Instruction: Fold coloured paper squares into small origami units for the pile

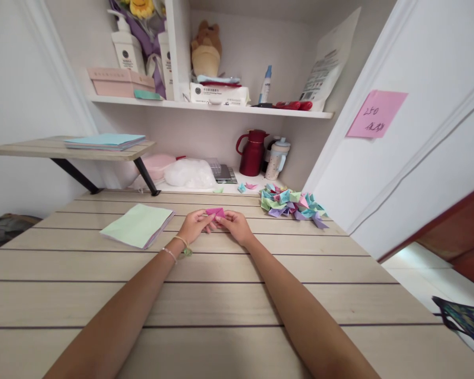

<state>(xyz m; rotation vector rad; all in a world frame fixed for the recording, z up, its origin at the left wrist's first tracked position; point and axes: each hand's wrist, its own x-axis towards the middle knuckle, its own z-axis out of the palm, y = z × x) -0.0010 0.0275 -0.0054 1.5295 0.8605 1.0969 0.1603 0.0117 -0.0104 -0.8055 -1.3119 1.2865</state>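
A small folded piece of magenta paper (215,212) is pinched between both my hands just above the wooden table (205,295). My left hand (195,225) grips its left side, fingers closed; thin bracelets circle that wrist. My right hand (234,225) grips its right side, fingers closed too. A stack of coloured paper sheets (139,225) with a light green sheet on top lies to the left of my hands. To the right, near the wall, sits a pile of folded paper pieces (291,204) in teal, pink and purple.
A few loose folded pieces (245,186) lie behind. A red jug (253,152), a pale cup (277,158) and a plastic bag (190,173) stand at the back. A side shelf (69,148) holds paper. A pink note (376,113) sticks on the white door.
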